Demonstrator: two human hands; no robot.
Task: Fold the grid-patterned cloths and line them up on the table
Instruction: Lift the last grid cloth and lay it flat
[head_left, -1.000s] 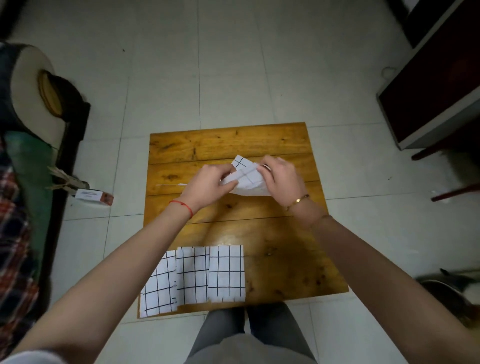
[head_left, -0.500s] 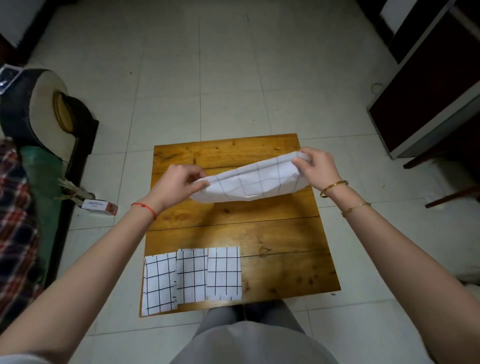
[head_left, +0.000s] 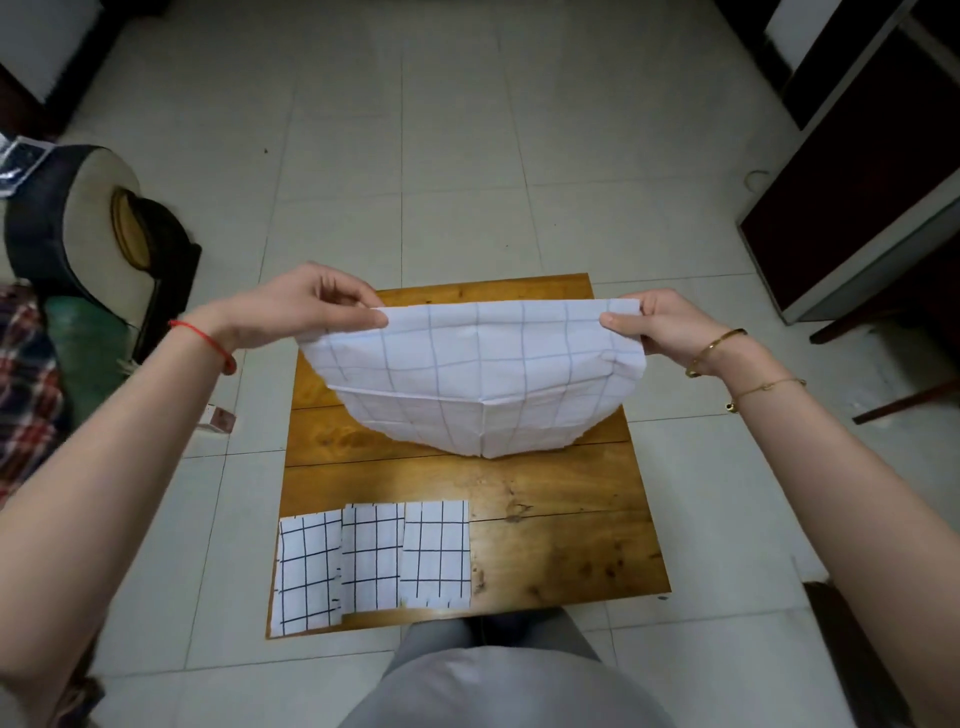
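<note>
A white grid-patterned cloth (head_left: 478, 374) hangs spread out above the far half of the small wooden table (head_left: 561, 519). My left hand (head_left: 306, 306) pinches its upper left corner and my right hand (head_left: 660, 325) pinches its upper right corner. The cloth's lower edge sags down toward the tabletop. Three folded grid cloths lie side by side along the table's near left edge: the left one (head_left: 309, 574), the middle one (head_left: 371, 556) and the right one (head_left: 435, 553).
The table stands on a pale tiled floor. At the left are a round dark stool with a hat (head_left: 78, 223), a green bag (head_left: 85, 343) and a small box (head_left: 218, 418). A dark cabinet (head_left: 862, 171) stands at the right. My grey-trousered legs (head_left: 498, 675) are at the near edge.
The crumpled cloth has been pulled open and lifted. My hands moved apart and upward, and the cloth now hangs stretched between them. The three folded cloths stayed put.
</note>
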